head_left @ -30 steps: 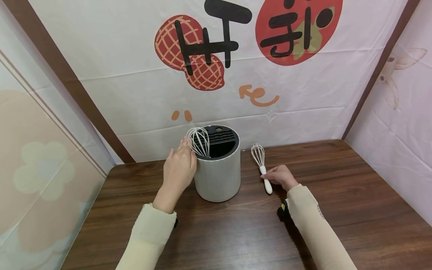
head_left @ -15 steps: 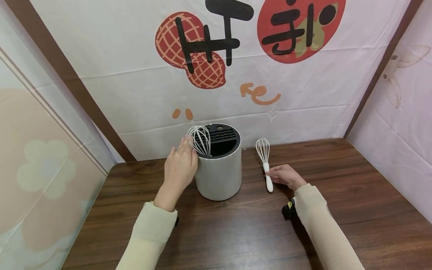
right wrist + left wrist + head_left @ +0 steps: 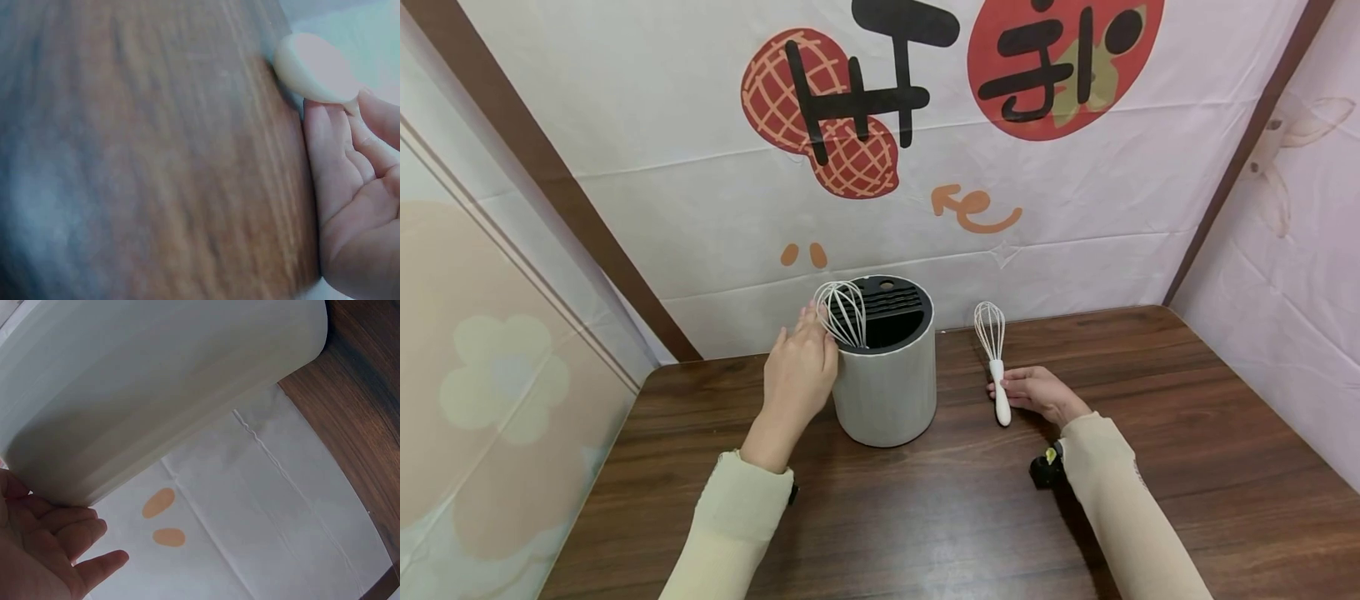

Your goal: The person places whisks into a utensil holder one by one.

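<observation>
A grey-white cylindrical utensil holder (image 3: 886, 400) with a black slotted top stands on the table. The wire head of a white whisk (image 3: 844, 310) sticks out of its left opening; its handle is hidden inside. My left hand (image 3: 797, 362) rests against the holder's left side near the rim, and the left wrist view shows its fingers (image 3: 84, 531) loosely bent beside the wall. To the right, my right hand (image 3: 1037, 393) pinches the white handle of a second whisk (image 3: 1002, 400), wire head pointing away. In the right wrist view the handle end (image 3: 315, 65) sits above the fingers, close over the tabletop.
The brown wooden table (image 3: 895, 525) runs back to a white cloth backdrop (image 3: 700, 225) printed with red and black designs. More printed cloth hangs at left and right. A small black device (image 3: 1047, 468) is at the right wrist.
My right hand and the whisk it pinches have shifted slightly to the right, the whisk's head moving a little farther back. The left hand and the utensil holder stay in place.
</observation>
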The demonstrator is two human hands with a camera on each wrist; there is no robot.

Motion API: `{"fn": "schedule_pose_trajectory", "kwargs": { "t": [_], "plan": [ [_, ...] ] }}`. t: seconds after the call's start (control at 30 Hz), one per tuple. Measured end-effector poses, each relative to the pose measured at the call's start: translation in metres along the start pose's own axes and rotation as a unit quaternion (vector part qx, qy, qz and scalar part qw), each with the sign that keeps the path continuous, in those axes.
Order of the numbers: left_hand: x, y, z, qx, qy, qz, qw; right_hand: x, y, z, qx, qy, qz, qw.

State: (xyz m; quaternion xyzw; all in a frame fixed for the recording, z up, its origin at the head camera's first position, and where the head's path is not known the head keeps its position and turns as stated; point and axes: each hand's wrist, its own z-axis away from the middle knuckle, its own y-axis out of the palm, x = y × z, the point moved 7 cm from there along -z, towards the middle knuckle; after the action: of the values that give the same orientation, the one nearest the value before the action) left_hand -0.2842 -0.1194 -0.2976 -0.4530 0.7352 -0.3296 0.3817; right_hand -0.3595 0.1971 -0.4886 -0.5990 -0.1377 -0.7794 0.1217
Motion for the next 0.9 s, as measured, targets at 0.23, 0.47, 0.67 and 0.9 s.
{"fn": "schedule_pose_trajectory", "kwargs": {
  "t": [0.23,0.47,0.67,0.9],
  "plan": [
    [0.000,-0.001,0.001,-0.011,0.000,0.004,0.9999,0.000,0.001,0.000,0.016,-0.013,-0.034,0.9992],
    [0.001,0.000,0.001,-0.014,0.003,0.001,0.9999,0.001,0.003,-0.001,0.031,-0.036,-0.055,0.9973],
    [0.000,0.000,0.002,-0.011,0.003,-0.003,0.9999,0.007,0.006,-0.001,0.036,-0.053,-0.065,0.9958],
    [-0.001,-0.001,0.002,-0.011,0.005,-0.003,0.9999,0.013,0.011,0.001,0.034,-0.061,-0.069,0.9951]
  ]
}}
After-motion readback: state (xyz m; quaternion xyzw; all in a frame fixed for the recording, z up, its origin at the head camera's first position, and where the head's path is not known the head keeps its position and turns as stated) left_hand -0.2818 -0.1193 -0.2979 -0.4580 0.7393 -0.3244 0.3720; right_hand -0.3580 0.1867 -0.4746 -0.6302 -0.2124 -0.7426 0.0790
